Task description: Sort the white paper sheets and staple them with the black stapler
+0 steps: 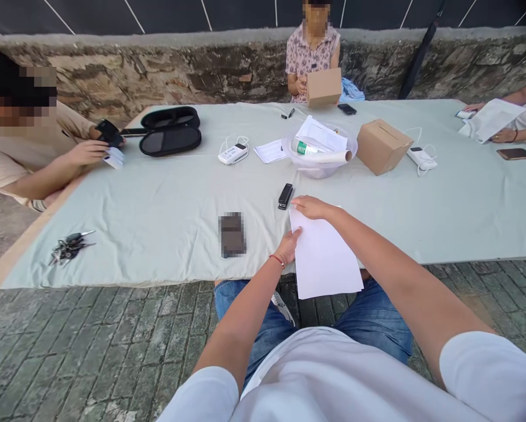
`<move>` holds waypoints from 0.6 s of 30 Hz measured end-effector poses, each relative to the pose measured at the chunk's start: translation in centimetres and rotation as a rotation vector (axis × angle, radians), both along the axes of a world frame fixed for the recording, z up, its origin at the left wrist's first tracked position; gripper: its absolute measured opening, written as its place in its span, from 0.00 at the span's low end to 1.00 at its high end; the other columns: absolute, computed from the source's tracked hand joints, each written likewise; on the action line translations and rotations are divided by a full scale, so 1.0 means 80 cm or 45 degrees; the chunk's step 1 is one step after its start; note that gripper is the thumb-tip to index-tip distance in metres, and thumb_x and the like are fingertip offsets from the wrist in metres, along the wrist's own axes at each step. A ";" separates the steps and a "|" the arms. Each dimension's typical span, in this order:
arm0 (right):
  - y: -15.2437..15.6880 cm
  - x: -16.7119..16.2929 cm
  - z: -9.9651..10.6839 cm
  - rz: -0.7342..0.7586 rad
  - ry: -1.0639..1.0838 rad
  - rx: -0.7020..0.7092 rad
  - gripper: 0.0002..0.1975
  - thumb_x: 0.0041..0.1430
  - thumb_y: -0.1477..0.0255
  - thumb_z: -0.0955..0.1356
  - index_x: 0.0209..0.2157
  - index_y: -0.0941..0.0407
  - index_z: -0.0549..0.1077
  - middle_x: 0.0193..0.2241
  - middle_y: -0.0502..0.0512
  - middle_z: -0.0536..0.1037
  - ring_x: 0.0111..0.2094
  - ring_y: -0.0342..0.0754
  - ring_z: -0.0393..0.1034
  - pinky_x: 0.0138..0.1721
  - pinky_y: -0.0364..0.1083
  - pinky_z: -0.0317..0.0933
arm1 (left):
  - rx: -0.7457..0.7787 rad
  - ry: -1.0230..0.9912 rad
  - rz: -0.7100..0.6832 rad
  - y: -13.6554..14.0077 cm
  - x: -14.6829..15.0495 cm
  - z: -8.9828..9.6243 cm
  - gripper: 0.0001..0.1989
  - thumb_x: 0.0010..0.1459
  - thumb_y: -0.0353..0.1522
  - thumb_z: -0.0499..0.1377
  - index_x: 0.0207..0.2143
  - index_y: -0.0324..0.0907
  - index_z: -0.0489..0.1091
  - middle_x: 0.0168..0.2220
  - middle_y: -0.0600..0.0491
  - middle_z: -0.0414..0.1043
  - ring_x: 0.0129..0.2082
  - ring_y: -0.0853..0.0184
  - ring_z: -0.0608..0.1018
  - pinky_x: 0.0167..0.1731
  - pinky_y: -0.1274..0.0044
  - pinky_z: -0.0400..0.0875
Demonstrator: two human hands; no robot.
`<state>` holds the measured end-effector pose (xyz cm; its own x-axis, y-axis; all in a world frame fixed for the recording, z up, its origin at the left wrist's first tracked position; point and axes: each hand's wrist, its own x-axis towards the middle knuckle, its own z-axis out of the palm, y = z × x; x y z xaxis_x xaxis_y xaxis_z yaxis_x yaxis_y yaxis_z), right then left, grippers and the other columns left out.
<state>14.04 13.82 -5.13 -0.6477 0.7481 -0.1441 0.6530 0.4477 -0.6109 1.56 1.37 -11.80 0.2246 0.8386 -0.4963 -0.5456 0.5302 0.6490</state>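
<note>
White sheets of paper [327, 255] lie over the table's near edge, their lower part hanging above my lap. My left hand [289, 243], with a red cord at the wrist, grips the left edge, its thumb on top. At the upper left corner is my right hand [310, 206], fingers curled onto the paper and its forearm crossing over the right side. Just beyond that corner, apart from the paper, rests a black stapler [285, 196]. How many sheets there are cannot be made out.
On the cloth-covered table [179, 205] stand a plastic bowl [318, 167] with papers and a roll, and a cardboard box [383, 146]. Left are a dark blurred object [232, 234], keys [71, 248] and an opened black case [170, 140]. Other people sit around the table.
</note>
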 end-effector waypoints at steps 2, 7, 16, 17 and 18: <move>-0.002 -0.002 -0.003 0.054 -0.023 -0.044 0.18 0.65 0.67 0.61 0.52 0.53 0.74 0.53 0.57 0.75 0.55 0.57 0.67 0.56 0.55 0.58 | 0.010 -0.031 0.003 0.000 0.000 -0.001 0.19 0.53 0.41 0.65 0.43 0.39 0.70 0.40 0.41 0.77 0.48 0.52 0.77 0.51 0.59 0.71; -0.012 -0.007 -0.007 0.089 -0.033 0.052 0.16 0.63 0.70 0.62 0.49 0.53 0.75 0.51 0.56 0.76 0.53 0.56 0.68 0.54 0.53 0.59 | 0.030 -0.060 -0.003 0.000 -0.002 -0.001 0.19 0.53 0.41 0.65 0.43 0.38 0.71 0.41 0.40 0.77 0.49 0.51 0.77 0.52 0.59 0.70; 0.004 0.126 0.008 -0.325 0.013 -0.217 0.11 0.51 0.61 0.71 0.26 0.54 0.78 0.29 0.52 0.79 0.34 0.51 0.70 0.40 0.48 0.62 | -0.046 -0.010 0.093 -0.001 -0.008 -0.006 0.19 0.54 0.40 0.64 0.44 0.37 0.69 0.40 0.41 0.78 0.48 0.52 0.78 0.51 0.59 0.71; 0.002 0.144 0.007 -0.384 0.110 -0.329 0.12 0.50 0.60 0.72 0.29 0.55 0.79 0.31 0.53 0.79 0.35 0.50 0.70 0.40 0.48 0.62 | -0.048 -0.006 0.096 -0.001 -0.007 -0.006 0.19 0.55 0.40 0.64 0.43 0.37 0.69 0.39 0.41 0.78 0.47 0.52 0.78 0.51 0.59 0.71; -0.001 0.158 0.004 -0.447 0.218 -0.452 0.13 0.50 0.59 0.72 0.31 0.55 0.79 0.33 0.54 0.79 0.35 0.50 0.71 0.39 0.48 0.63 | -0.046 -0.004 0.101 -0.002 -0.006 -0.005 0.18 0.55 0.40 0.63 0.43 0.37 0.70 0.39 0.41 0.78 0.47 0.52 0.78 0.51 0.59 0.71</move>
